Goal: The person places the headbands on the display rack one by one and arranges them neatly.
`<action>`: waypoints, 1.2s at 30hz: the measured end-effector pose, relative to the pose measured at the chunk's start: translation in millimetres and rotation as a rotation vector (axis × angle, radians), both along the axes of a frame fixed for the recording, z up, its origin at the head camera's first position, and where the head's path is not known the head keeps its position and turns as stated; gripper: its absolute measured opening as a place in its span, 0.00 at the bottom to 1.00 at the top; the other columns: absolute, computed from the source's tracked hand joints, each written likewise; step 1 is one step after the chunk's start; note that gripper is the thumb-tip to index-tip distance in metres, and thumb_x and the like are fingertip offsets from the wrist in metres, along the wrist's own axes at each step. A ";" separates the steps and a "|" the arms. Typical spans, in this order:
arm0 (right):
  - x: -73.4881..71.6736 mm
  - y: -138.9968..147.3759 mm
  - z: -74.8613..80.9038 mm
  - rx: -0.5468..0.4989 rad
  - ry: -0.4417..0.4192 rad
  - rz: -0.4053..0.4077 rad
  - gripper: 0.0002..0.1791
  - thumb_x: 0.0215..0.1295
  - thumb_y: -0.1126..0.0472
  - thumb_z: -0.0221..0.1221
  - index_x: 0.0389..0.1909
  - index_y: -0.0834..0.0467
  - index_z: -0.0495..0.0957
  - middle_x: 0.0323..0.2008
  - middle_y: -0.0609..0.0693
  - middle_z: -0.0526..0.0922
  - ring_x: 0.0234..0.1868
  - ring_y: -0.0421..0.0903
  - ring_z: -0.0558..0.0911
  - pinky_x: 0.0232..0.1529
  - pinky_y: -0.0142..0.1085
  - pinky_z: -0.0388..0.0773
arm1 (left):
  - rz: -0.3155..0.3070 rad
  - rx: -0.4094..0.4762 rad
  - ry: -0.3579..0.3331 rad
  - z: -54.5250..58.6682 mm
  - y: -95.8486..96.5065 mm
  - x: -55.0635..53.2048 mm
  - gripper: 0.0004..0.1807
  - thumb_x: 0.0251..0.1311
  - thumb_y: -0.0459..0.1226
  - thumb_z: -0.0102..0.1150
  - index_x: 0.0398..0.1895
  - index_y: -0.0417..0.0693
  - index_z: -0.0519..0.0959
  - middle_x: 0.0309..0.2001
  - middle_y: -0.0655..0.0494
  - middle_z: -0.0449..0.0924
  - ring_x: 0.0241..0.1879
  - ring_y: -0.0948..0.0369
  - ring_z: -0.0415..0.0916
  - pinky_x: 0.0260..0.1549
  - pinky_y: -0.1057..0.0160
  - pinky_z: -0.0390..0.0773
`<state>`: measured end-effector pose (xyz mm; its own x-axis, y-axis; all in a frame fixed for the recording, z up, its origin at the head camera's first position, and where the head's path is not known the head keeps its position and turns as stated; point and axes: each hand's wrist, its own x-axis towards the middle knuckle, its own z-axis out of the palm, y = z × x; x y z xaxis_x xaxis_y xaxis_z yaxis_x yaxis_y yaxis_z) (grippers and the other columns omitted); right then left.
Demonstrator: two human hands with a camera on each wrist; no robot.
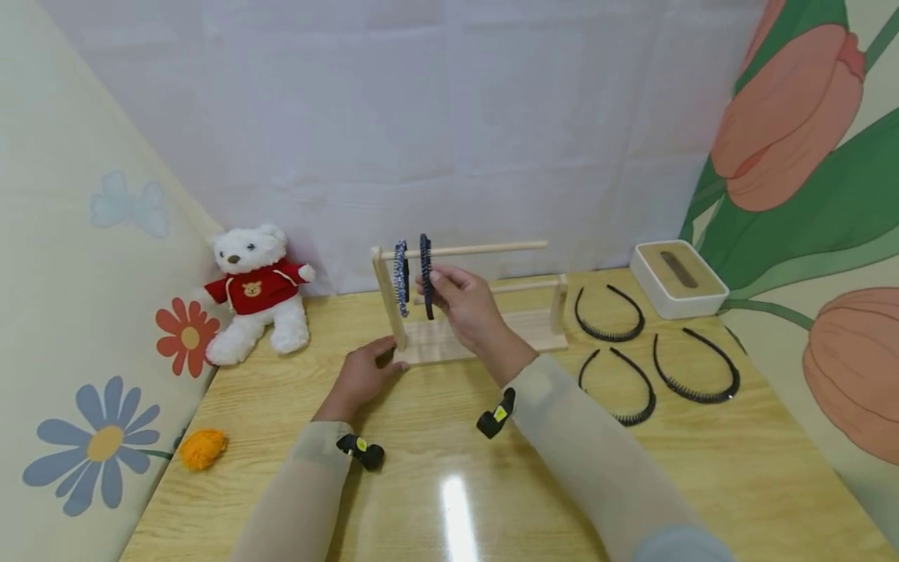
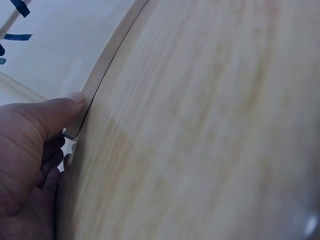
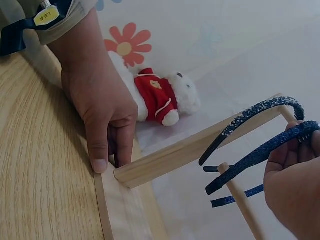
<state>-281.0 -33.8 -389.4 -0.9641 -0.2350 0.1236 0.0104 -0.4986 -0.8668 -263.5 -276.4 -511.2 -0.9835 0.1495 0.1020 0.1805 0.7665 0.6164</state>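
A wooden rack (image 1: pixel 435 343) stands on the table, with one rod high and another lower. My left hand (image 1: pixel 361 378) grips the left end of its base, thumb on the front edge and fingers by the upright (image 3: pixel 200 145). On the upper rod (image 1: pixel 499 248), close to that upright, hangs a glittery blue-and-silver headband (image 3: pixel 240 117). Just right of it, my right hand (image 1: pixel 463 300) pinches a dark blue headband (image 1: pixel 425 273) that also hangs over the upper rod. Its ends reach down beside the lower rod (image 3: pixel 245 205) in the right wrist view.
Right of the rack lie three black toothed headbands, one behind (image 1: pixel 612 337), one in front (image 1: pixel 637 420) and one farther right (image 1: pixel 709 396). A white box (image 1: pixel 691 306) sits at the back right. At left are a white teddy bear (image 1: pixel 281 321) in red and an orange fuzzy ball (image 1: pixel 204 449).
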 end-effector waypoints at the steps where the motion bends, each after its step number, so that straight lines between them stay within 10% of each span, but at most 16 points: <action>1: -0.4 -0.7 0.1 0.001 0.002 0.002 0.18 0.84 0.69 0.54 0.67 0.75 0.77 0.53 0.65 0.89 0.44 0.42 0.90 0.76 0.55 0.78 | -0.001 -0.002 0.000 0.3 0.1 -0.1 0.33 0.73 0.41 0.72 0.79 0.45 0.75 0.77 0.40 0.74 0.77 0.38 0.71 0.78 0.37 0.71; 10: -1.6 -4.6 0.8 0.011 -0.026 0.005 0.18 0.86 0.67 0.54 0.68 0.72 0.78 0.57 0.64 0.89 0.59 0.62 0.88 0.69 0.41 0.85 | 0.003 0.002 -0.015 1.9 1.0 0.0 0.34 0.73 0.41 0.71 0.79 0.45 0.75 0.77 0.40 0.74 0.77 0.38 0.71 0.78 0.38 0.70; 14: -1.7 -5.8 1.2 -0.003 -0.030 0.005 0.18 0.85 0.68 0.54 0.67 0.73 0.78 0.54 0.61 0.90 0.49 0.47 0.89 0.70 0.44 0.84 | 0.006 -0.001 -0.027 1.0 0.6 -1.1 0.34 0.73 0.42 0.72 0.79 0.44 0.75 0.77 0.40 0.74 0.78 0.39 0.70 0.79 0.38 0.69; 36: 2.8 -7.2 5.8 0.000 -0.029 0.052 0.19 0.87 0.65 0.53 0.67 0.74 0.77 0.44 0.47 0.89 0.46 0.42 0.89 0.66 0.39 0.84 | 0.001 0.006 -0.011 2.5 1.6 1.8 0.34 0.73 0.42 0.72 0.79 0.43 0.75 0.76 0.40 0.75 0.77 0.39 0.70 0.79 0.38 0.69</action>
